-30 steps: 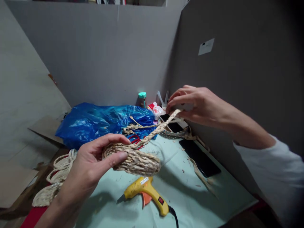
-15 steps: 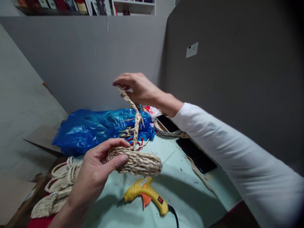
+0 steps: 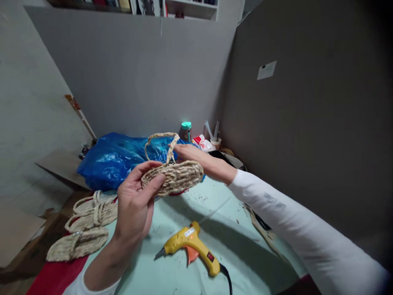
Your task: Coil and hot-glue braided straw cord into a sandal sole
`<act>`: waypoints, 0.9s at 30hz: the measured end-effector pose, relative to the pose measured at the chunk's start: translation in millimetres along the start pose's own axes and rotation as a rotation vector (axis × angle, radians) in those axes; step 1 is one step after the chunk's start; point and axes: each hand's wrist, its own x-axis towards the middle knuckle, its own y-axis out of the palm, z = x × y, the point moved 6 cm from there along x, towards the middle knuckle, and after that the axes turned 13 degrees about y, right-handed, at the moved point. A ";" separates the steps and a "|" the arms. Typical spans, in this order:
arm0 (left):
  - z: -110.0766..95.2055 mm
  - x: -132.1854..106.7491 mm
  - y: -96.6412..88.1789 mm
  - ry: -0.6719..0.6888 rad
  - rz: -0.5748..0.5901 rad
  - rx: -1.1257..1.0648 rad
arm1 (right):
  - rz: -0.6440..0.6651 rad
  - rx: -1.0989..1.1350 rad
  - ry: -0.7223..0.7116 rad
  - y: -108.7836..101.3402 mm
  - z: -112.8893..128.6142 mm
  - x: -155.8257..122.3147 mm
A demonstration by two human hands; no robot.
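Note:
My left hand (image 3: 136,200) is closed around one end of a woven straw sandal sole (image 3: 179,176), thumb on the near face and fingers behind. A braided straw strap (image 3: 170,153) rises from the sole's upper edge, bends over and loops to the left. My right hand (image 3: 192,153) reaches in from the right behind the strap, its fingertips mostly hidden by the strap and the sole. Below lies a yellow hot glue gun (image 3: 193,243), its nozzle pointing left and its orange trigger showing.
Finished-looking straw sandals (image 3: 76,243) lie at the left on red cloth (image 3: 58,276). A blue plastic bag (image 3: 107,159) fills the back of the table. Further right stand a teal-lidded jar (image 3: 186,129) and a small cup (image 3: 216,142). The glue gun's black cord (image 3: 226,275) runs toward the front edge.
My right hand has come down from the raised strap end to behind the sole. The strap, upright before, now bends into a loop. The view has shifted somewhat.

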 end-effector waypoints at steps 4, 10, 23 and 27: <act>9.5 6.8 -10.1 0.064 -0.085 0.006 | 0.028 -0.067 0.182 3.4 -32.0 -68.2; 17.0 8.7 -21.0 0.270 -0.042 0.213 | 0.254 -0.045 0.425 72.9 -37.2 -189.1; -25.1 -23.4 -57.5 0.640 -0.048 0.699 | 0.340 0.308 0.635 130.8 -39.1 -197.6; -22.2 -30.2 -77.5 0.705 -0.047 0.818 | 0.244 0.718 0.762 114.3 -47.3 -211.9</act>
